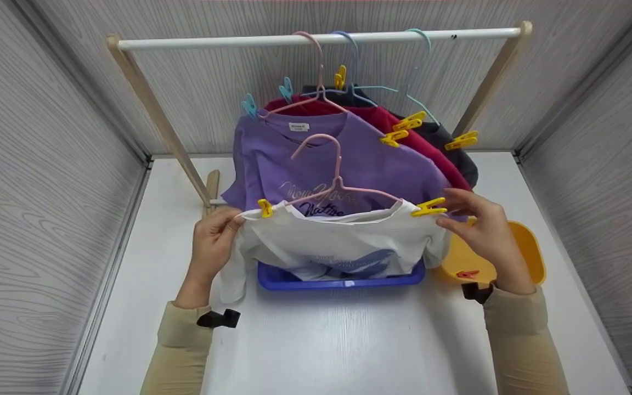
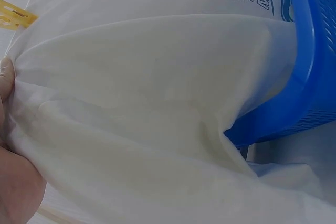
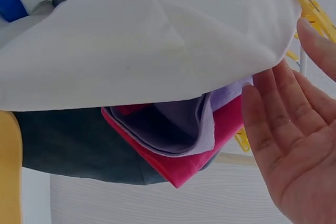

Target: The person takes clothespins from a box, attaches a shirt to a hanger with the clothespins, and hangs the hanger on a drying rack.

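Observation:
A white long-sleeved shirt (image 1: 349,241) hangs on a pink hanger (image 1: 339,173), with a yellow clothespin (image 1: 265,208) at its left shoulder and another yellow clothespin (image 1: 429,207) at its right. My left hand (image 1: 213,238) pinches the left shoulder fabric between thumb and fingers. At the other shoulder my right hand (image 1: 480,225) has its fingers extended and thumb apart; in the right wrist view the fingertips reach the shirt's edge behind the cloth, pinching nothing. The shirt's lower part lies over a blue basket (image 1: 343,284), and a sleeve hangs beside it.
Behind stands a rack with a white rod (image 1: 228,41). From it hang a purple shirt (image 1: 272,159), a red garment (image 1: 393,123) and a dark garment (image 1: 467,167), clipped with clothespins. A yellow bin (image 1: 530,247) holding a red clothespin (image 1: 467,274) sits at the right.

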Available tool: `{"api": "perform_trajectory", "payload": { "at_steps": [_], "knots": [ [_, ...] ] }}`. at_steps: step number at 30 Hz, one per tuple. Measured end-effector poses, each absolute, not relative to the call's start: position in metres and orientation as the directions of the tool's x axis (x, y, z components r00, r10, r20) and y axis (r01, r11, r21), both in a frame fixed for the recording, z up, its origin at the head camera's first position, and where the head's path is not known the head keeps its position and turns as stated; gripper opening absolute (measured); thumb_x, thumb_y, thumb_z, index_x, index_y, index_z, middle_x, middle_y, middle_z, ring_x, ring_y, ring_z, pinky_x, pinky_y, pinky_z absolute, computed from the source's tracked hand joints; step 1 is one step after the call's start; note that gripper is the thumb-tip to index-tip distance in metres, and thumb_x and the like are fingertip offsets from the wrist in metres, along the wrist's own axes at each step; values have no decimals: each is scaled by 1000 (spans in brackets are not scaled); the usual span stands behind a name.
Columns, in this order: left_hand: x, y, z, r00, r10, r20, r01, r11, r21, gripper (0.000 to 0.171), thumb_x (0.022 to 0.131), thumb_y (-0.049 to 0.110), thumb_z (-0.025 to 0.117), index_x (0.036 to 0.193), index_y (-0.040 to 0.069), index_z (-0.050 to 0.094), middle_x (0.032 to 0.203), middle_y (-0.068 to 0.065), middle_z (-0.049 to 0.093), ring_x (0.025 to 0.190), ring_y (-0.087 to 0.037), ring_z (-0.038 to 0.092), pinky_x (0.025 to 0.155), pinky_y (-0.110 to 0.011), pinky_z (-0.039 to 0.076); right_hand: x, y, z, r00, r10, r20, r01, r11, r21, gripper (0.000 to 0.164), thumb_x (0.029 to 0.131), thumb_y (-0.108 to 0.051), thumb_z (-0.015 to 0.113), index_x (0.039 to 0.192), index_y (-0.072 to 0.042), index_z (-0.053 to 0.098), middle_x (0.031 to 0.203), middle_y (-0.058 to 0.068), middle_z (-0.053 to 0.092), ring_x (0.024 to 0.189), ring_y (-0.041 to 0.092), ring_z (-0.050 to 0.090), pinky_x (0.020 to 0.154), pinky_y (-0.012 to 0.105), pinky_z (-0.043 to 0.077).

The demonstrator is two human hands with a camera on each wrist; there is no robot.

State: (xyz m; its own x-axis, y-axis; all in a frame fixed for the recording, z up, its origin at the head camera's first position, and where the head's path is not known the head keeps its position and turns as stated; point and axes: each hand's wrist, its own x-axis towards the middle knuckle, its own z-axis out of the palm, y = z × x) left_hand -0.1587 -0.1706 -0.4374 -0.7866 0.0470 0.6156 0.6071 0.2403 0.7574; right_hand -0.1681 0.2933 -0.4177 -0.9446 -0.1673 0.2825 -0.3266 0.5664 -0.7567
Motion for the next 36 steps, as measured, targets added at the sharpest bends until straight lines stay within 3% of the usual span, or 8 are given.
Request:
{"api": "perform_trajectory", "payload": {
  "at_steps": [9,17,26,31,36],
  "knots": [
    [-158,-171,-437,-800,31,600,591,216,777,9,86,-18,60,86,-12,68,79,-22,64,76,-8,54,68,-20,42,-167,292,-423,-940,-171,295,-336,603,-723,23,86,-8,76,107,0,72,100,11,69,84,9,58,77,16,48],
    [-173,-181,-464,-795,25,606,593,243,768,11,86,-17,61,86,-9,69,79,-18,64,75,-9,53,67,-20,41,-167,285,-422,-937,-172,304,-344,600,-722,12,86,-4,75,97,0,74,90,9,69,76,11,56,71,14,48],
    [-183,-197,-471,-726,148,672,646,479,594,7,88,-7,66,94,-3,70,86,-11,67,76,-19,59,70,-26,45,-159,264,-398,-899,-176,401,-425,571,-702,6,83,7,74,89,7,73,81,14,66,70,9,53,69,12,46],
    [-190,-206,-465,-724,226,652,624,619,477,7,90,1,68,96,-2,70,89,-13,69,80,-27,66,70,-39,51,-165,260,-393,-864,-164,475,-478,558,-678,6,80,10,74,86,8,74,78,16,65,67,9,51,66,11,44],
    [-202,-213,-456,-726,221,652,588,691,421,10,92,3,67,99,-4,70,91,-17,69,84,-32,67,73,-45,53,-181,260,-397,-857,-141,495,-482,559,-675,8,81,7,75,89,7,75,79,15,66,67,10,50,65,12,43]
  ]
}}
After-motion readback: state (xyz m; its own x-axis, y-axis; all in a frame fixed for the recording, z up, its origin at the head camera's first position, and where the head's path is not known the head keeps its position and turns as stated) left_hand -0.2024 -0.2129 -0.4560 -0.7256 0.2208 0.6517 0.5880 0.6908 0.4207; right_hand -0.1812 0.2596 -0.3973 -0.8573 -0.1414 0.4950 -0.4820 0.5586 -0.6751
